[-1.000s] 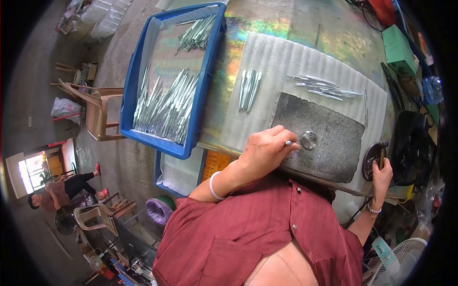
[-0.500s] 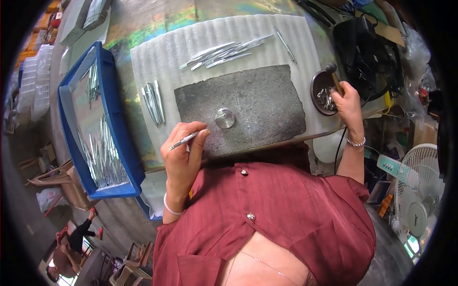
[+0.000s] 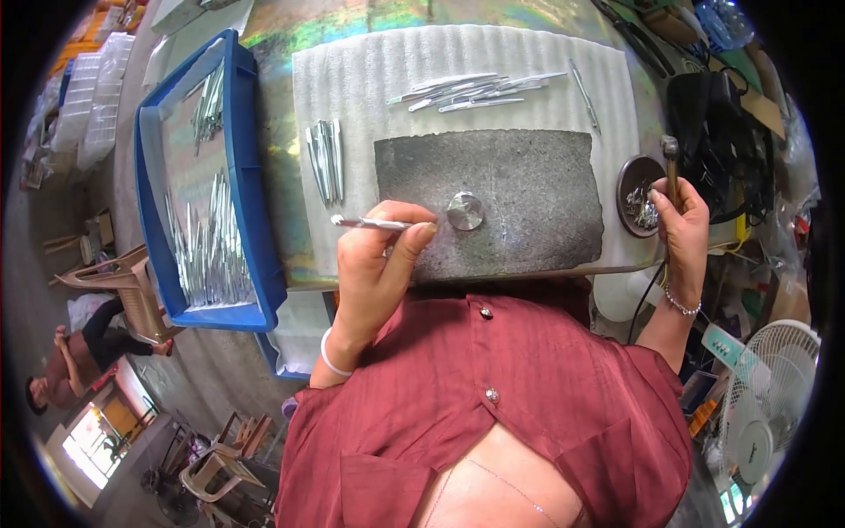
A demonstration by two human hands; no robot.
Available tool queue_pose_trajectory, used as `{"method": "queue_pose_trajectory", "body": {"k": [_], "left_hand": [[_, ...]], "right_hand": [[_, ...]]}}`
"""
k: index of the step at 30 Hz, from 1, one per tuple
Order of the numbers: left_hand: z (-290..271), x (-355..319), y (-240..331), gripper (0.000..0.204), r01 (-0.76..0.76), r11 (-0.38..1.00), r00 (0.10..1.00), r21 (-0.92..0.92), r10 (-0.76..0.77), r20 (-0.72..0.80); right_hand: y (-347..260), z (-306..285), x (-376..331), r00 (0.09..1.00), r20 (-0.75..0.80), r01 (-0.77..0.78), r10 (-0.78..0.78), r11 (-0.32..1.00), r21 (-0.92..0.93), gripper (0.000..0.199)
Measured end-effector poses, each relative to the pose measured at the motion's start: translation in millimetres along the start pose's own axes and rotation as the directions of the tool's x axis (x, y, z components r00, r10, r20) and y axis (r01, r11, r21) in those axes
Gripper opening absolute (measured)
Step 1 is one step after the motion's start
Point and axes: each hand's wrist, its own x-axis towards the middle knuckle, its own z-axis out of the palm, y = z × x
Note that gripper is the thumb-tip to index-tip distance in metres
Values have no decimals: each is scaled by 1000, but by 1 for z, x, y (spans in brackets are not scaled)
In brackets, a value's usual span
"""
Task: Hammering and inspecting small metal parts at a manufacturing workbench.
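Observation:
Thumb and fingers of my left hand (image 3: 377, 251) pinch a slim silver metal strip (image 3: 370, 223), whose free end points left. Beside those fingertips, a round metal block (image 3: 465, 212) sits on a dark rough mat (image 3: 537, 189). My right hand (image 3: 687, 227) is closed around a hammer (image 3: 672, 167), head up. Its thumb and fingertip reach over the brown bowl (image 3: 640, 162), by the small shiny metal parts (image 3: 641, 213) inside; whether they pinch one I cannot tell. More slim strips lie in a loose pile (image 3: 475, 91) beyond the mat and a bundle (image 3: 326, 163) on its left.
White foam sheeting (image 3: 348, 84) lies under the mat, with a single thin rod (image 3: 583, 95) at its far right. A blue tray (image 3: 251, 189) of many strips stands left. Black bags (image 3: 709, 132) are right; a fan (image 3: 766, 405) stands lower right. Another person (image 3: 79, 361) is far left.
The whole view has shifted. My left hand has turned the strip from slanting down-left to nearly level. My right hand's fingertips have come over the bowl's parts, and the hammer stands more upright.

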Motion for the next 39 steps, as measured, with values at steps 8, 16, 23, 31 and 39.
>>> {"method": "queue_pose_trajectory", "body": {"k": [8, 16, 23, 31, 39], "left_hand": [[7, 4, 1, 16, 420, 411, 904, -809, -266, 334], [12, 4, -4, 15, 459, 121, 878, -880, -213, 428], [8, 2, -1, 14, 433, 189, 893, -881, -225, 390], [10, 2, 0, 13, 423, 262, 901, -867, -222, 373], [4, 5, 2, 9, 394, 430, 917, -812, -238, 319]], "right_hand": [[-76, 85, -46, 831, 546, -84, -105, 947, 310, 17], [-100, 133, -67, 719, 652, -123, -240, 880, 459, 18], [-100, 136, -67, 727, 623, -65, -289, 874, 481, 18], [-100, 133, -68, 732, 625, -55, -273, 890, 453, 15], [-101, 138, -63, 738, 630, -45, -240, 915, 402, 14]]}}
